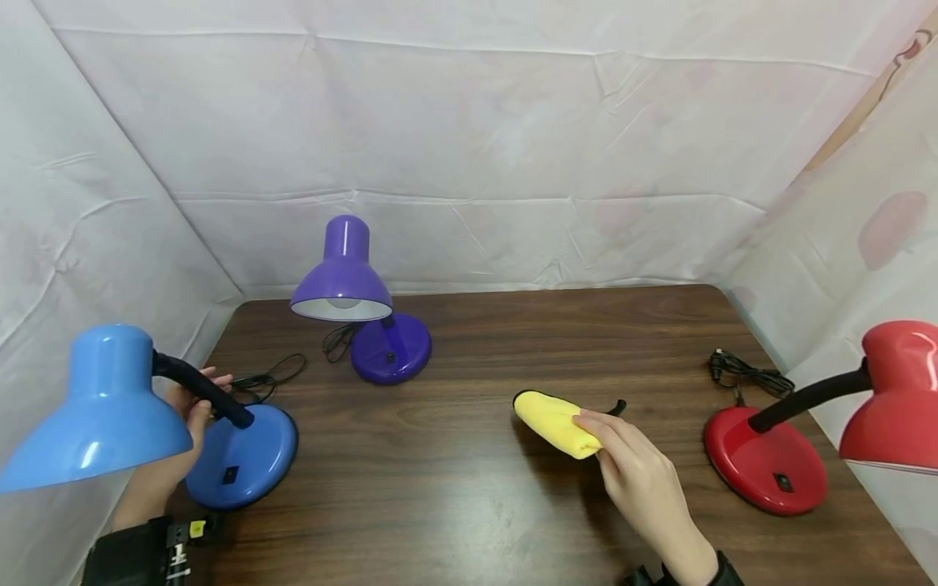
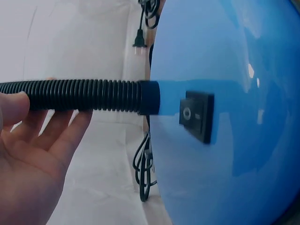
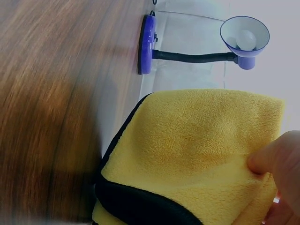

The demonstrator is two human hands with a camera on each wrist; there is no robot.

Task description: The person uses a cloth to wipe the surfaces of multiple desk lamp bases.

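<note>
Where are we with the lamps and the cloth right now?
Nothing looks wiped yet. In hand: the left hand holds the black flexible neck of the blue desk lamp, and the right hand grips the folded yellow microfibre cloth above the brown wooden table. The cloth touches no lamp. The purple desk lamp and red desk lamp stand untouched.

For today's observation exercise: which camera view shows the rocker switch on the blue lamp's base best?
The left wrist view: the switch fills the frame, close up on the blue base beside the black neck. The head view shows it only as a small dark mark. The right wrist view does not show it.
</note>
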